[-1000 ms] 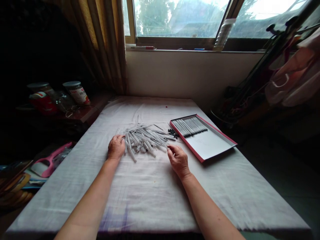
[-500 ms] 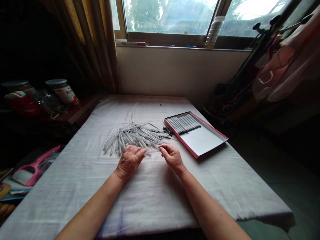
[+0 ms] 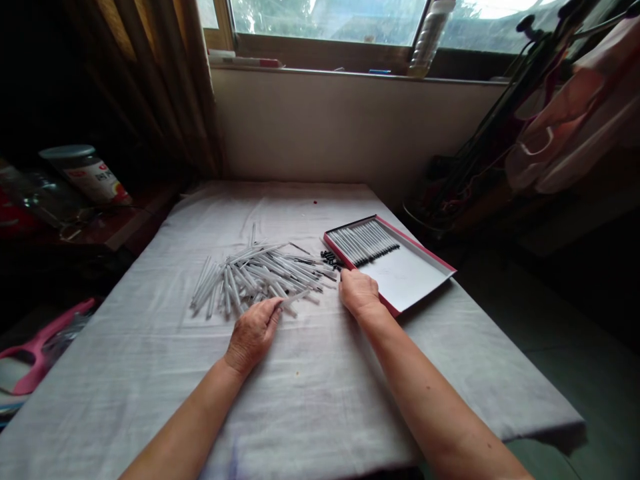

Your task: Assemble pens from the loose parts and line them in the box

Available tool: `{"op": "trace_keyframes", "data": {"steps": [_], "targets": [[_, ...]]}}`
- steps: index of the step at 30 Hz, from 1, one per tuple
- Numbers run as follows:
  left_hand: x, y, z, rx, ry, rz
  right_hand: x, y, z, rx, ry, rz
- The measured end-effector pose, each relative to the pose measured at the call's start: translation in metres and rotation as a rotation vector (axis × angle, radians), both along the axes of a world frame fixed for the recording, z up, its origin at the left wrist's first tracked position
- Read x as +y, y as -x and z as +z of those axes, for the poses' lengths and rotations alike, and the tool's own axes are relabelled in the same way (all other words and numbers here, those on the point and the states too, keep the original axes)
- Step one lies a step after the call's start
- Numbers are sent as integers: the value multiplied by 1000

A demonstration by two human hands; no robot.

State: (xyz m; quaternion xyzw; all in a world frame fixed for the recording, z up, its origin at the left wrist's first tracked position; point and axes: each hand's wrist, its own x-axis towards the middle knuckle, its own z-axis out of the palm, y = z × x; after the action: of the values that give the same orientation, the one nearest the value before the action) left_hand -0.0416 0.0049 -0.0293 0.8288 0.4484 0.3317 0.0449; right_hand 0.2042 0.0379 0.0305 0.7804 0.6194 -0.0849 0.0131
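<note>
My left hand [image 3: 256, 331] is closed on a translucent white pen barrel [image 3: 296, 298], which points right from the thumb and fingers. Just beyond it a loose heap of pale pen barrels [image 3: 250, 273] is spread on the cloth, with thin dark-tipped refills among them. My right hand [image 3: 359, 290] is at the near end of a small pile of black pen caps [image 3: 330, 259], against the left side of a red-edged box lid [image 3: 417, 283]. Its fingers are curled and their tips are hidden. In the lid lies a row of capped pens [image 3: 364, 241].
A pale cloth covers the table [image 3: 310, 413]. To the left are a lidded jar [image 3: 90, 175] on a dark side stand and a pink-handled object [image 3: 45, 347]. A window sill with a plastic bottle [image 3: 431, 40] runs behind; a pink garment [image 3: 565, 127] hangs at right.
My right hand has left the pen barrel's end and moved right to the black caps. My left hand still holds the barrel. The view has tilted down slightly.
</note>
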Motion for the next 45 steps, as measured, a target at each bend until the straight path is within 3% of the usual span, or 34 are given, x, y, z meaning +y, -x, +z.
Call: {"op": "trace_keyframes", "data": {"steps": [4, 6, 8, 11, 13, 16, 25, 30, 38, 45], "targets": [[3, 5, 0, -50, 2, 12, -16, -4, 5, -6, -14, 56], [4, 6, 1, -101, 13, -1, -26, -11, 3, 78, -108, 33], [3, 6, 4, -155, 22, -14, -33, -17, -3, 307, -318, 8], [2, 6, 7, -212, 6, -23, -38, -22, -14, 880, -646, -60], [1, 6, 9, -224, -17, -27, -39, -21, -19, 1220, -765, -155], [-1, 7, 11, -219, -38, -24, -39, -16, -23, 1461, -868, -252], [-3, 5, 14, -175, -20, -11, -46, -12, -23, 1519, -807, -154], [-4, 4, 14, -157, -19, -12, -46, -15, -21, 1491, -840, -200], [-5, 4, 12, -127, -33, -27, -44, -8, -25, 1522, -680, -183], [-4, 5, 10, -129, 0, -35, -41, -10, -26, 1596, -689, -285]]}}
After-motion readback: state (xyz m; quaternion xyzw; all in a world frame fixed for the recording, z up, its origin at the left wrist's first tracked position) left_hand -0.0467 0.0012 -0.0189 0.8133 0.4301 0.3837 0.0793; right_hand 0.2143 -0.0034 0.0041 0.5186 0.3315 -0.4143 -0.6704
